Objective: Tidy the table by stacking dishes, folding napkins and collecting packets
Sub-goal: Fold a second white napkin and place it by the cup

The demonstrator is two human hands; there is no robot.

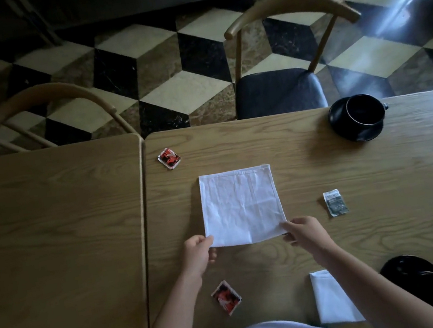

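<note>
A white cloth napkin (240, 205) lies flat and square in the middle of the wooden table (380, 166). My left hand (199, 253) pinches its near left corner and my right hand (304, 230) pinches its near right corner. A red and black packet (169, 158) lies beyond the napkin to the left, and another one (226, 297) lies near me between my forearms. To the right of the napkin lies a grey packet (335, 202). A second white napkin (333, 298), folded, sits partly under my right forearm.
A black cup on a black saucer (357, 119) stands at the far right edge. A black dish (424, 284) sits near right, partly hidden by my arm. A second table (52, 246) adjoins on the left. Two chairs (280, 88) stand beyond the tables.
</note>
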